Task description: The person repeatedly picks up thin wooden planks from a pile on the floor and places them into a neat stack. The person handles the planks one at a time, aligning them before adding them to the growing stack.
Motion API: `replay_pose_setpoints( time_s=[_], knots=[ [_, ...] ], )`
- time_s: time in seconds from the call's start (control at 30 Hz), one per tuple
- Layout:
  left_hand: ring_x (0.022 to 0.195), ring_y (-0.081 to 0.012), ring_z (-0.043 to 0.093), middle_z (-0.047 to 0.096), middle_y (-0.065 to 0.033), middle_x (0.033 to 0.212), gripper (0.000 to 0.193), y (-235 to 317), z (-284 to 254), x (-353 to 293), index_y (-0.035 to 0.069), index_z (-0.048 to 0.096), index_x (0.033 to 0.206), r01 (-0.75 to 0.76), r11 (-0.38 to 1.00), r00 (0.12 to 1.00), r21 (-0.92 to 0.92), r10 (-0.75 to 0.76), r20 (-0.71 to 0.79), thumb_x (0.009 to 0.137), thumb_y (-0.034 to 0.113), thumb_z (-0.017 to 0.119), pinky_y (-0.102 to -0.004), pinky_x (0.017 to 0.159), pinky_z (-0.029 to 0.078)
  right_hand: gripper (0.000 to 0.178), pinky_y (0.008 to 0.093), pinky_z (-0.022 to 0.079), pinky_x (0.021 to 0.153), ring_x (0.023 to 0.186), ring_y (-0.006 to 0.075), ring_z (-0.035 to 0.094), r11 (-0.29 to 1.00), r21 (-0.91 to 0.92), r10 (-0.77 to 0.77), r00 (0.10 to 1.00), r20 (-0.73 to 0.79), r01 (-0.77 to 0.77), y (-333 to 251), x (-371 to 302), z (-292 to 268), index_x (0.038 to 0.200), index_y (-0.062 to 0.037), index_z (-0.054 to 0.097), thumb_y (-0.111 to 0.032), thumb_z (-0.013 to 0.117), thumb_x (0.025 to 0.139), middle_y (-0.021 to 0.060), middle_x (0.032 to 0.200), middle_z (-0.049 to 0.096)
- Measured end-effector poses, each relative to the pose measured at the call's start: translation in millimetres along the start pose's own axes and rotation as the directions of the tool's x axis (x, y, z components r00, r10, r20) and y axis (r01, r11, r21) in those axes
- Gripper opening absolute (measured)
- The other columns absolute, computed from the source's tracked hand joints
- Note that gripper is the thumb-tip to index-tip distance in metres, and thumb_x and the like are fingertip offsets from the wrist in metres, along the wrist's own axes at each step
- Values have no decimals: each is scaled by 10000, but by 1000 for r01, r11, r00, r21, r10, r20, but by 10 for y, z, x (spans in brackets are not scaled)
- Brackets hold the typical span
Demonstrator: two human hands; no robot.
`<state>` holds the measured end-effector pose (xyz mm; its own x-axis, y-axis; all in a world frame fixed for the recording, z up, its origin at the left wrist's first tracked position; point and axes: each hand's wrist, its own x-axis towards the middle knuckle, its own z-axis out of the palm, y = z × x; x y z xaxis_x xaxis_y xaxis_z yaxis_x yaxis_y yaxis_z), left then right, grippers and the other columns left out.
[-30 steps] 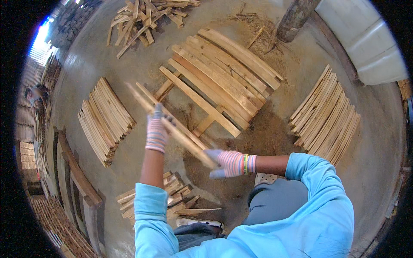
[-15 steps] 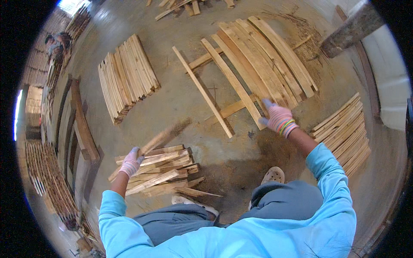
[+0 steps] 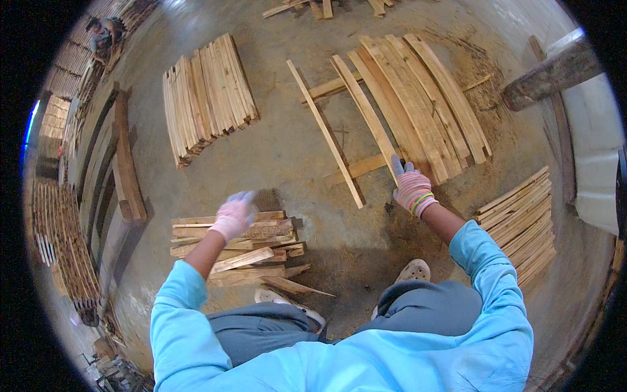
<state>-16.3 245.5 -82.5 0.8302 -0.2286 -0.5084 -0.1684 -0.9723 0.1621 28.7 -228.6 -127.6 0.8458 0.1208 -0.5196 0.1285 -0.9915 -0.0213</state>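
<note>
My gloved left hand [image 3: 235, 215] is over a loose pile of short wood offcuts [image 3: 255, 258] at the lower left. It is blurred; its fingers look stretched out, with no wood visible in them. Ahead to the right, my gloved right hand [image 3: 413, 188] grips the near end of a long narrow plank [image 3: 366, 108], fingers on top and thumb at the end. That plank lies across two wooden crosspieces [image 3: 356, 170], between a thinner strip [image 3: 326, 134] on its left and several wider boards [image 3: 418, 108] on its right.
A neat stack of strips [image 3: 209, 98] stands at the far left, another stack [image 3: 519, 225] at the right. Heavy beams [image 3: 124, 157] line the left side. A thick post [image 3: 552, 80] is at the far right. A person [image 3: 104, 39] is at the far left.
My left hand has moved right and away from me, and the offcut it held is no longer in it. My right hand has shifted slightly left onto the plank's end.
</note>
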Motion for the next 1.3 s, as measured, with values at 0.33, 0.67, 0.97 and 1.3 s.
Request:
replay_pose_setpoints(
  time_s=[0.33, 0.67, 0.97, 1.3],
  knots=[
    [1329, -429, 485, 458, -304, 1460, 1029, 2129, 445, 1184, -33, 333, 1486, 241, 691, 906, -682, -411, -97, 780, 565, 783, -449, 1090, 420, 1016, 492, 566, 857, 1088, 432, 663, 978, 184, -119, 987, 106, 98, -72, -48, -122, 1601, -281, 144, -139, 727, 780, 371, 1444, 419],
    [952, -250, 640, 670, -102, 969, 199, 1762, 895, 1182, 52, 664, 1057, -128, 482, 983, -867, -54, -175, 885, 80, 567, -381, 843, 508, 361, 432, 575, 639, 705, 345, 678, 814, 418, 34, 686, -727, 403, 534, -692, -56, 1174, -164, 670, -153, 683, 814, 137, 855, 674],
    [535, -88, 433, 508, 6, 774, 502, 2366, 650, 1111, 96, 445, 1399, -20, -14, 853, -1000, -522, -10, 984, 304, 636, -257, 450, 344, 530, 510, 522, 876, 1021, 403, 659, 673, 515, 722, 622, -303, -531, 2122, -963, 704, 1354, -139, 550, -439, 552, 916, 219, 1153, 663],
    [516, -122, 552, 561, -6, 731, 248, 2470, 586, 1152, 122, 529, 1017, -59, -93, 905, -994, -424, -14, 1026, 368, 558, -284, 463, 457, 544, 491, 486, 1019, 1222, 358, 616, 551, 136, 799, 567, 200, -823, 3145, -544, 684, 1219, -85, 697, -506, 552, 907, 186, 1317, 636]
  ],
)
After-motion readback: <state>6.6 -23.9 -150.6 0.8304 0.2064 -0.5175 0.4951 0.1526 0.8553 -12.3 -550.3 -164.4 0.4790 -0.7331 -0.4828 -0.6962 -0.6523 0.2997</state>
